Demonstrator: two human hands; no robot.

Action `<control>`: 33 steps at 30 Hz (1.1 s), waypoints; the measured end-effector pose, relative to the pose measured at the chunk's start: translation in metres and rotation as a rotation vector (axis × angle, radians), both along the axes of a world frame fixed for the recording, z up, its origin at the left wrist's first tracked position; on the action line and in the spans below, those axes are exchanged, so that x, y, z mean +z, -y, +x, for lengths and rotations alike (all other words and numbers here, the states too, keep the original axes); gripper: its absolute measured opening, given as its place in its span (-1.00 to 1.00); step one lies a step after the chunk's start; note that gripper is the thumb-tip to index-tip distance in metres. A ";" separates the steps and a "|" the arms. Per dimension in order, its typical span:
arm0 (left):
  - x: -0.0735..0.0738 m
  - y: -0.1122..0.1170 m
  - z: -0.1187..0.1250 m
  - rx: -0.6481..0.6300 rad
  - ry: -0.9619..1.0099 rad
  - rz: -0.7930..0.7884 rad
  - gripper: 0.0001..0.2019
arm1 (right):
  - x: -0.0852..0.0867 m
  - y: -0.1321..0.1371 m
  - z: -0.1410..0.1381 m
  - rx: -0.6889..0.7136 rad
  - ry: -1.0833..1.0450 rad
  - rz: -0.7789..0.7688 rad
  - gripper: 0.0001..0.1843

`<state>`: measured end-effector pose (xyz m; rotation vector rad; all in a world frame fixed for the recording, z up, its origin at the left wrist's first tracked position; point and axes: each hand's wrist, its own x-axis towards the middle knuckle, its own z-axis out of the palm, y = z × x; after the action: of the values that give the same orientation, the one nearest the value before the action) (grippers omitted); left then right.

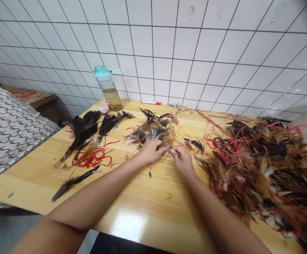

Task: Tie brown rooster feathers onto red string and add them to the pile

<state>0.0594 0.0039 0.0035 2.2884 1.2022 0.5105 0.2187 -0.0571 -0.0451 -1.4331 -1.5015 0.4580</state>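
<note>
At the middle of the table [132, 197], my left hand [150, 152] is closed in a pinch at a small brown feather [166, 145] with a pale, fluffy base. My right hand [183, 161] is just to its right, thumb and forefinger pressed together close to that base. What the right fingertips hold is too small to make out. Right behind my left hand lies a loose heap of brown, grey and black feathers [153, 131]. Bits of thin red string lie around both hands, and a few short black feathers [194, 144] rest beyond the right one.
A large mound of brown feathers [270, 165] tangled with red string covers the table's right side. On the left are black feather bunches [86, 127], a red string coil [92, 157] and a single dark feather [74, 181]. A water bottle [109, 90] and marker [150, 102] stand and lie near the tiled wall.
</note>
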 end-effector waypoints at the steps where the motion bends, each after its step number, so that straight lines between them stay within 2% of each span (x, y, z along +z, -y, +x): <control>1: 0.001 0.000 -0.001 0.001 -0.027 -0.031 -0.75 | 0.000 0.000 0.000 -0.007 -0.001 -0.003 -0.79; 7: 0.006 0.001 -0.002 -0.053 -0.067 -0.152 -0.72 | 0.002 -0.003 0.009 -0.064 0.058 0.012 -0.77; 13: 0.004 -0.001 -0.003 -0.058 -0.066 -0.087 -0.80 | 0.007 0.000 0.025 -0.157 0.225 0.056 -0.74; 16: 0.003 -0.004 -0.003 -0.055 -0.067 -0.062 -0.77 | 0.025 0.005 0.032 -0.199 0.305 0.053 -0.74; 19: 0.000 -0.006 -0.005 -0.050 -0.052 -0.034 -0.73 | 0.063 0.010 0.047 -0.272 0.460 0.023 -0.74; 22: -0.003 -0.009 -0.007 -0.044 -0.038 -0.022 -0.71 | 0.108 0.009 0.077 -0.504 0.661 -0.142 -0.76; 24: -0.006 -0.012 -0.008 -0.036 -0.045 -0.025 -0.72 | 0.133 0.008 0.107 -0.581 0.785 -0.279 -0.76; 26: -0.008 -0.015 -0.010 -0.023 -0.059 -0.027 -0.73 | 0.151 0.008 0.142 -0.610 0.887 -0.346 -0.79; 27: -0.008 -0.017 -0.010 -0.017 -0.065 -0.028 -0.74 | 0.157 0.010 0.161 -0.590 0.938 -0.354 -0.79; 30: -0.008 -0.021 -0.012 -0.013 -0.070 -0.028 -0.76 | 0.164 0.025 0.211 -0.510 1.061 -0.321 -0.56; 33: -0.007 -0.021 -0.013 -0.028 -0.082 -0.026 -0.78 | 0.154 0.049 0.237 -0.482 1.101 -0.391 -0.45</control>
<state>0.0460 0.0254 -0.0031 2.3201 1.2067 0.3923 0.4560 -0.1059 0.1087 -2.4983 -1.8151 -0.4626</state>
